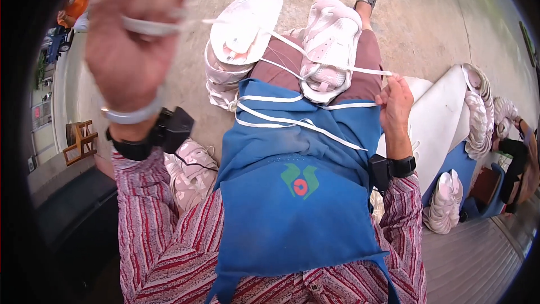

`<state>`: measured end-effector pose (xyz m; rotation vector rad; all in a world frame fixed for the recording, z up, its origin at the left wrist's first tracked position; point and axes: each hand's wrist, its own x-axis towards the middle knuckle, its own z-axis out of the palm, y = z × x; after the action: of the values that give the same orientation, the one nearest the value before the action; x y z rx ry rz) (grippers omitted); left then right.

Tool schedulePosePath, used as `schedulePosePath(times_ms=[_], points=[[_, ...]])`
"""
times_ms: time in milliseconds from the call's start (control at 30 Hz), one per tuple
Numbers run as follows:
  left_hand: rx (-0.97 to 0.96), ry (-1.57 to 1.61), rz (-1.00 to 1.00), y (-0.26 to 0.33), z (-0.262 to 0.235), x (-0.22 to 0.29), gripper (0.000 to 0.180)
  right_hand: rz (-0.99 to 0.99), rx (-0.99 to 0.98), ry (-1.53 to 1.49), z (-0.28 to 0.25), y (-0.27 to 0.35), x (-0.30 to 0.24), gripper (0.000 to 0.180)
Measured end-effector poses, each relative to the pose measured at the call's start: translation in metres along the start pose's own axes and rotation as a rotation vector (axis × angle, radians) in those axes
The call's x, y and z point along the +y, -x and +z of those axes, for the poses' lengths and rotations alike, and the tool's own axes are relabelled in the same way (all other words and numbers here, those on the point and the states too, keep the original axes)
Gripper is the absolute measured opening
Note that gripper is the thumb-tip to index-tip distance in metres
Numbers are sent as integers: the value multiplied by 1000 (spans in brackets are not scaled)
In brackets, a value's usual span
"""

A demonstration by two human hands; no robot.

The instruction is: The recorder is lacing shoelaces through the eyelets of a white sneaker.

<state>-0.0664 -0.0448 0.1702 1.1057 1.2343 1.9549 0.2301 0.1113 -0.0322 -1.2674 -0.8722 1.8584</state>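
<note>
A pale pink and white sneaker (332, 45) rests on my lap, toe pointing away, with a long white shoelace (365, 71) threaded across it. My right hand (396, 98) pinches one end of this lace and holds it taut at the shoe's right. Raised high at the upper left, my left hand (135, 39) is blurred, with curled fingers and a white band across them; the lace runs from the shoe toward it. More loose white lace (292, 123) lies over my blue apron (298, 202). Left of the sneaker sits another pale shoe (225, 79) beneath a white sole-shaped piece (250, 19).
Several pale shoes (191, 174) lie beside my left forearm. At the right are a white sheet-like surface (433, 112), a stack of shoes (478, 118) and a pair of shoes (444, 202). Another person (520, 163) sits at the far right. A wooden stool (81, 142) stands at left.
</note>
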Motion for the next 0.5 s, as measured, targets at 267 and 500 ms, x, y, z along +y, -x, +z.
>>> schedulePosePath(times_ms=[267,500], points=[[-702,-427,-507,79,32,-71,10,-625,68,1013,-37,-1,-2,15],[-66,-661,-911,144,-62,-101,10,-834,-575,1321,10,40,-5,17]])
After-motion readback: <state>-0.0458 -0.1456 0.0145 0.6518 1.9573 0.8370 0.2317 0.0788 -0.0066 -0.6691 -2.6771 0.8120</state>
